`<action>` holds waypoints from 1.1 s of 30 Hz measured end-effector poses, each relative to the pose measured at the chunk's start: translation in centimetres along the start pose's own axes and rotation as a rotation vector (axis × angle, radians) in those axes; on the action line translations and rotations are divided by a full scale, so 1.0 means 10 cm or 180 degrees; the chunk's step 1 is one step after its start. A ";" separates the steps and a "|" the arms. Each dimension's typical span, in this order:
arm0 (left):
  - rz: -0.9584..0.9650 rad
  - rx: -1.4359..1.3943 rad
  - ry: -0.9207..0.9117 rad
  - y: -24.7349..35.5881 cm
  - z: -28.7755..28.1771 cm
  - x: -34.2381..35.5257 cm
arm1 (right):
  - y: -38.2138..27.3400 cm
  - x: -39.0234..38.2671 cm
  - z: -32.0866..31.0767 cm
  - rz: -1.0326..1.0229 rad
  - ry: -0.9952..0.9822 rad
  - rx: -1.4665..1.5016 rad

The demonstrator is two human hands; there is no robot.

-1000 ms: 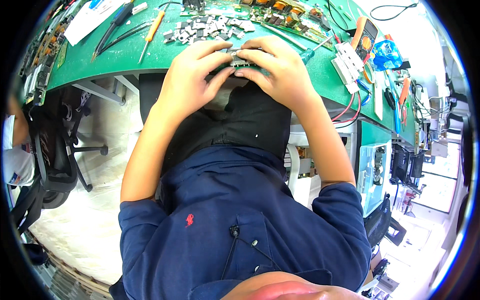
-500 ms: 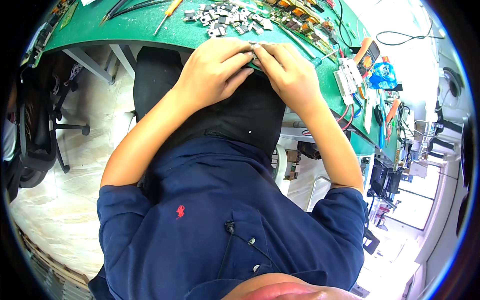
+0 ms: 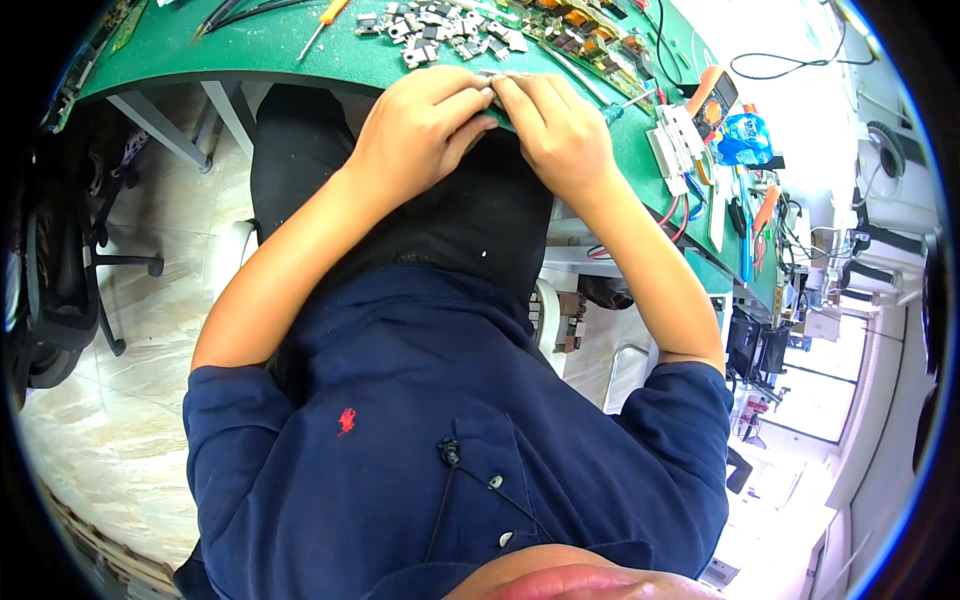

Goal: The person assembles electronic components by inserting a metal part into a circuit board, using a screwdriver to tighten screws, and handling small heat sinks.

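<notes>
My left hand (image 3: 420,135) and my right hand (image 3: 560,135) meet at the front edge of the green bench (image 3: 190,65), fingers curled and pinched round a small grey component (image 3: 488,76), now largely covered by them. Just behind my hands is a pile of small black-and-silver electronic parts (image 3: 440,30). Right of that pile lie a circuit board with copper coils (image 3: 590,38) and a screwdriver with a teal handle (image 3: 610,112). An orange-handled screwdriver (image 3: 330,14) rests left of the pile.
On the bench's right are an orange multimeter (image 3: 712,102), a white connector block (image 3: 668,150), a blue packet (image 3: 745,138), cables and tools. Another board (image 3: 110,35) sits at the far left edge. A black swivel chair (image 3: 60,280) stands on the left beside the bench.
The bench appears higher in the picture as my view has shifted. My fingers have closed further over the component, hiding more of it; my right index finger lies more steeply across it.
</notes>
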State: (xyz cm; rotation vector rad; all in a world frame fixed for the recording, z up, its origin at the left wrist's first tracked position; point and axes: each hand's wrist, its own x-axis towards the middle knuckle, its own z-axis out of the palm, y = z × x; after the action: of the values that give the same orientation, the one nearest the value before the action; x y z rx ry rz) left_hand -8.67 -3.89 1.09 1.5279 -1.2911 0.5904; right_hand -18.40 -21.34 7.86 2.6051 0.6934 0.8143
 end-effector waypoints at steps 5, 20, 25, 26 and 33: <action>-0.0089 -0.0081 -0.0049 0.02 -0.01 0.02 | -0.01 -0.01 0.03 -0.0012 0.0085 -0.0011; -0.0076 -0.0106 -0.0270 -0.04 -0.04 0.04 | -0.12 -0.02 0.02 0.0414 0.0166 0.0286; -0.0059 -0.0250 -0.0091 -0.01 -0.04 0.05 | -0.17 -0.09 0.03 0.0492 0.0273 0.0462; -0.0104 -0.0242 -0.0158 -0.01 -0.04 0.06 | -0.19 -0.10 0.04 0.0536 0.0289 0.0469; -0.0157 -0.0140 -0.0428 0.00 -0.12 0.04 | -0.26 -0.10 0.04 0.0597 0.0280 0.0498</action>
State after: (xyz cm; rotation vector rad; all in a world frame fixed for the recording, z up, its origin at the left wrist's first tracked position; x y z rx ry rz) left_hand -8.24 -2.97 1.86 1.5802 -1.3549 0.4311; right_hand -19.79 -19.80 5.95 2.8224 0.5622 0.9708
